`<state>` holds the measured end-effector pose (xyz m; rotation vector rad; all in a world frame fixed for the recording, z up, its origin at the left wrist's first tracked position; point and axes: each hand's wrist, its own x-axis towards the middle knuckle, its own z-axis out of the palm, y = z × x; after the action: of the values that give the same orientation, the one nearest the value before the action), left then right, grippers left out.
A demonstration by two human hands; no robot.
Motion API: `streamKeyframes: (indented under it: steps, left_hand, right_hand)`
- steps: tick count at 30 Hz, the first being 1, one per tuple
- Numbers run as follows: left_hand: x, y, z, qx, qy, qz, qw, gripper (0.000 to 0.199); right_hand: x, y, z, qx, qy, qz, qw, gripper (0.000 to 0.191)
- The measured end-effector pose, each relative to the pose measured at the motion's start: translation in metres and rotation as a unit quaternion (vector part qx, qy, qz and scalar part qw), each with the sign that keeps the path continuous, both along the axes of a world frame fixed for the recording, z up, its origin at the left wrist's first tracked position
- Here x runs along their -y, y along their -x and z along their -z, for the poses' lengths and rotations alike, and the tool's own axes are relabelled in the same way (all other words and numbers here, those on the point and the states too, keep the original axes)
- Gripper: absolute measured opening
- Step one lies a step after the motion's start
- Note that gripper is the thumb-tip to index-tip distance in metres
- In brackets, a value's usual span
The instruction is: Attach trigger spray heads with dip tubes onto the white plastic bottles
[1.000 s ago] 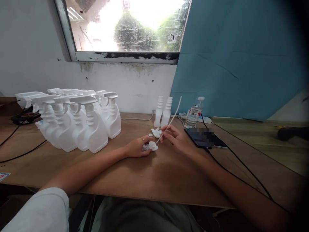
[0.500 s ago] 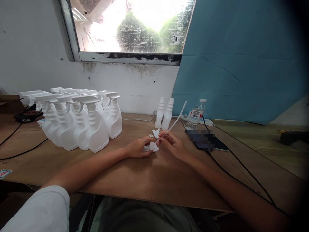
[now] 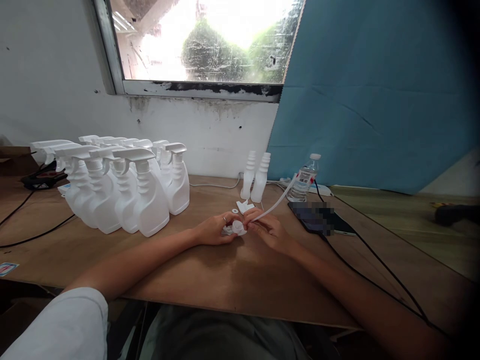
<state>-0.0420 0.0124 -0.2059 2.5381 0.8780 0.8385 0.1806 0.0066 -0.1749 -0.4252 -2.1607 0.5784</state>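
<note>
My left hand (image 3: 217,229), with a ring on one finger, is closed around a white spray head (image 3: 237,228) just above the table. My right hand (image 3: 268,230) pinches a thin white tube (image 3: 279,201) near its lower end, beside the spray head. The tube slants up and right, bending slightly. Whether its low end touches the spray head cannot be made out. Behind the hands lie a small white ring (image 3: 234,211) and another white plastic piece (image 3: 244,206).
Several white spray bottles (image 3: 150,205) stand at the left. Two bottles without spray heads (image 3: 260,179) are at the back, near a clear water bottle (image 3: 303,180). A phone (image 3: 309,218) and black cables (image 3: 375,267) lie at the right.
The tube has tipped lower to the right and now bends. My right hand has turned slightly and its fingers sit lower on the tube. My left hand has hardly moved.
</note>
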Motion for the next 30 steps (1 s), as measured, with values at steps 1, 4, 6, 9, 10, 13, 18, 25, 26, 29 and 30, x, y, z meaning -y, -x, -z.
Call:
streamKeyframes:
  steps: [1, 4, 6, 9, 10, 13, 18, 25, 26, 29, 30]
  left_hand:
    - [0.0, 0.0, 0.0, -0.003, 0.002, -0.003, 1.0, 0.044]
    - [0.0, 0.001, 0.002, -0.007, 0.009, -0.021, 1.0, 0.052]
    - [-0.001, 0.001, 0.005, 0.002, 0.013, -0.022, 1.0, 0.051]
    - [-0.003, 0.001, 0.008, 0.009, 0.017, -0.018, 1.0, 0.041]
    - [-0.003, 0.001, 0.008, 0.008, 0.016, -0.019, 1.0, 0.038]
    - [-0.004, 0.002, 0.008, 0.001, 0.018, -0.028, 0.999, 0.035]
    - [-0.004, 0.001, 0.006, -0.006, 0.026, -0.035, 0.999, 0.034]
    - [-0.008, 0.0, 0.007, 0.016, 0.032, -0.026, 0.999, 0.034]
    - [-0.009, 0.0, 0.008, 0.017, 0.035, -0.026, 0.999, 0.034]
    - [-0.009, -0.001, 0.008, 0.018, 0.045, -0.026, 0.998, 0.032]
    - [-0.009, -0.001, 0.008, 0.02, 0.047, -0.025, 0.998, 0.032]
  right_hand:
    - [-0.001, 0.001, 0.0, 0.002, 0.006, 0.017, 1.0, 0.018]
    - [-0.004, 0.004, 0.003, 0.009, 0.033, 0.07, 0.997, 0.016]
    - [-0.006, 0.006, 0.006, 0.007, 0.048, 0.085, 0.995, 0.016]
    - [-0.009, 0.009, 0.012, -0.004, 0.082, 0.078, 0.994, 0.02]
    - [-0.009, 0.01, 0.013, -0.002, 0.093, 0.077, 0.993, 0.021]
    - [-0.009, 0.012, 0.015, 0.027, 0.096, 0.098, 0.99, 0.022]
    - [-0.01, 0.015, 0.012, 0.058, 0.043, 0.127, 0.989, 0.024]
    - [-0.018, 0.023, 0.007, 0.064, -0.029, 0.111, 0.991, 0.024]
    - [-0.019, 0.024, 0.007, 0.058, -0.028, 0.112, 0.992, 0.024]
    - [-0.02, 0.023, 0.009, 0.043, -0.019, 0.117, 0.992, 0.023]
    - [-0.02, 0.023, 0.01, 0.041, -0.014, 0.119, 0.992, 0.023]
